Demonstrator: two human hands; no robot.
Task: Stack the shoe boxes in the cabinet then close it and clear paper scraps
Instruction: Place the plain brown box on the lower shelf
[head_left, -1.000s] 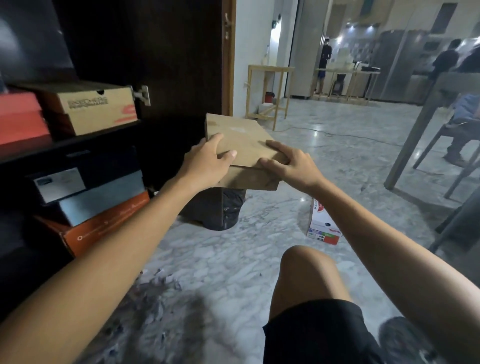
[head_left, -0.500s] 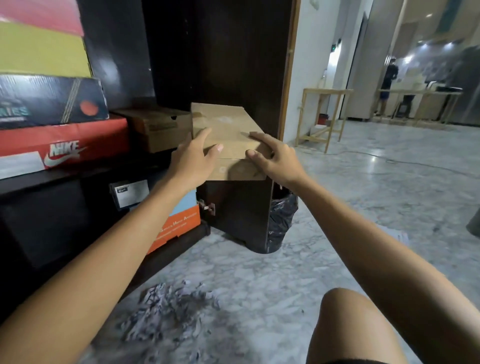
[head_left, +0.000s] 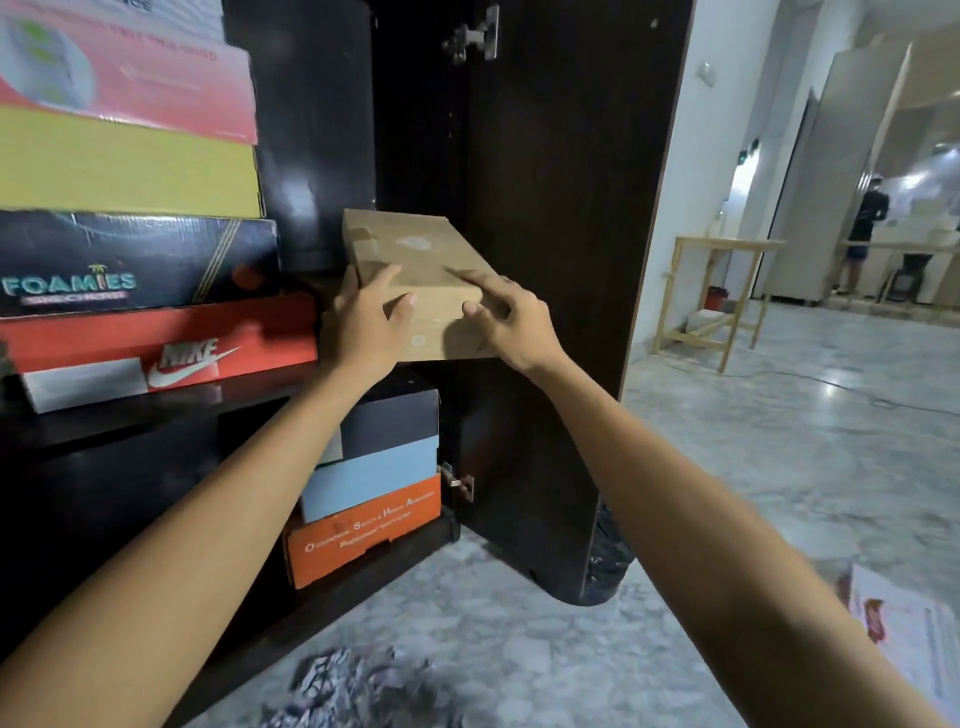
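I hold a plain brown shoe box (head_left: 415, 254) by its near end, tilted, at the cabinet's middle shelf (head_left: 171, 410). My left hand (head_left: 363, 327) grips its left near corner and my right hand (head_left: 506, 317) grips its right near corner, thumbs on the front face. It seems to sit on another brown box (head_left: 447, 343), mostly hidden by my hands. Left of it stands a stack: red Nike box (head_left: 171, 343), black Foamies box (head_left: 130, 260), yellow box (head_left: 124, 166), pink box (head_left: 130, 78). Grey paper scraps (head_left: 358, 686) lie on the floor below.
The dark cabinet door (head_left: 561, 260) stands open just right of the box. On the bottom shelf sit a dark box (head_left: 395, 421), a blue box (head_left: 369, 478) and an orange box (head_left: 363, 530). A black bin bag (head_left: 608, 561) sits behind the door. A white box (head_left: 914, 629) lies on the floor.
I have carried the brown box left and forward from the open floor to the cabinet's middle shelf, beside the stacked boxes. Both hands keep their grip.
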